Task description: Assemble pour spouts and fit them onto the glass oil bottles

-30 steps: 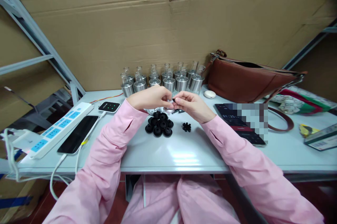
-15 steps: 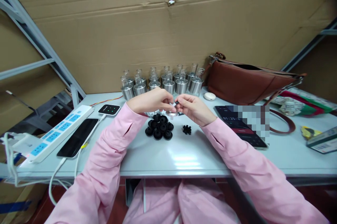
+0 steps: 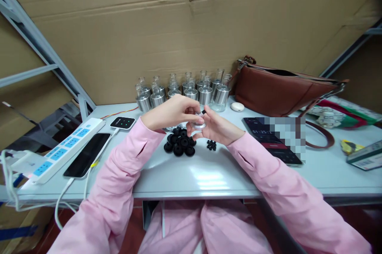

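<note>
Two arms in pink sleeves reach forward over a pale grey table (image 3: 191, 174). Near the middle of the table lies a cluster of black rubber caps (image 3: 180, 143), and just to its right a smaller heap of tiny black rings (image 3: 211, 145).

Just beyond the caps, the left hand (image 3: 170, 111) and right hand (image 3: 215, 127) meet above the table. Together they pinch a small clear glass bottle (image 3: 198, 121) with a silver collar. The left fingertips close on its upper part; the right hand cups it from below and the right. A small black piece (image 3: 204, 111) sits at the right fingertips, touching the bottle's top. Whether it is seated cannot be told.

To the left lie a dark phone (image 3: 86, 154) on a charging cable, a white and blue power strip (image 3: 56, 152), and a small black device (image 3: 122, 122) with green lights. To the right lies a second phone (image 3: 268, 139), its screen partly blurred.

Farther back stands a row of clear bottles with silver bases (image 3: 182, 89). A small white oval case (image 3: 237, 106) and a brown leather bag (image 3: 283, 89) sit to their right. A cardboard wall (image 3: 191, 27) closes the far side.
</note>
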The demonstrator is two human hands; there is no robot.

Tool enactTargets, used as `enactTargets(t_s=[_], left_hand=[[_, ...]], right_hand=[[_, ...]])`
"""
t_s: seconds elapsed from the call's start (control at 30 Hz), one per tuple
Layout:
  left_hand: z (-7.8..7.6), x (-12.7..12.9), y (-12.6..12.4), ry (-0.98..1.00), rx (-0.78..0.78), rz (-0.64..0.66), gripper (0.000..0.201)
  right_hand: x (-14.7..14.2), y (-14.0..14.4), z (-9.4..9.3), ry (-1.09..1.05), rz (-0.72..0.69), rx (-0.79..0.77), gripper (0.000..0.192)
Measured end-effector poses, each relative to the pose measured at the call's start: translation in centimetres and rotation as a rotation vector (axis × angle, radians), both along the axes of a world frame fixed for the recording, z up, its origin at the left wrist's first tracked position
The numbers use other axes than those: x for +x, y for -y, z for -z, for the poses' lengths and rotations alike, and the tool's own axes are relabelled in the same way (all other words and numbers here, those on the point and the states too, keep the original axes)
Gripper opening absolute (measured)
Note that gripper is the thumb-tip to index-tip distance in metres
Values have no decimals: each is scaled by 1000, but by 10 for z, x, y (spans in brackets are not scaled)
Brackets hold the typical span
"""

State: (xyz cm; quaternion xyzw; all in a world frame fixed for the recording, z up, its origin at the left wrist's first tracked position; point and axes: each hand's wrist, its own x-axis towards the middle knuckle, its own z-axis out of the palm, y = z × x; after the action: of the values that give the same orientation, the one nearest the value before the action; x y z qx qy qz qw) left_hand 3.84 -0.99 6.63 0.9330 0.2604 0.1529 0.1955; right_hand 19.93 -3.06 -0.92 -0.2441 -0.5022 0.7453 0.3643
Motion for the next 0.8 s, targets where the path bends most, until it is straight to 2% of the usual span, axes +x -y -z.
enactTargets(t_s=[0.07, 0.17, 0.33, 0.5, 0.6, 0.73, 0.8], left_hand=[[11, 0, 0, 95, 35, -5, 17], [32, -1, 3, 266, 101, -38, 15], [63, -4, 12, 448, 166, -105, 30], [73, -5, 14, 402, 315, -120, 27], [78, -7, 9, 456, 380, -119, 27], [88, -17, -2, 632, 298, -181, 27], [93, -23, -7, 658, 270, -232, 26]], right_hand=[[0, 1, -2, 21, -78, -20, 51], [-1, 3, -4, -38, -9, -44, 47], [-5, 6, -9, -86, 32, -181, 46], [-14, 7, -4, -165, 74, -200, 44], [-16, 8, -2, -206, 92, -146, 46], [-10, 6, -3, -256, 66, -92, 46], [-7, 2, -2, -280, 83, -80, 45]])
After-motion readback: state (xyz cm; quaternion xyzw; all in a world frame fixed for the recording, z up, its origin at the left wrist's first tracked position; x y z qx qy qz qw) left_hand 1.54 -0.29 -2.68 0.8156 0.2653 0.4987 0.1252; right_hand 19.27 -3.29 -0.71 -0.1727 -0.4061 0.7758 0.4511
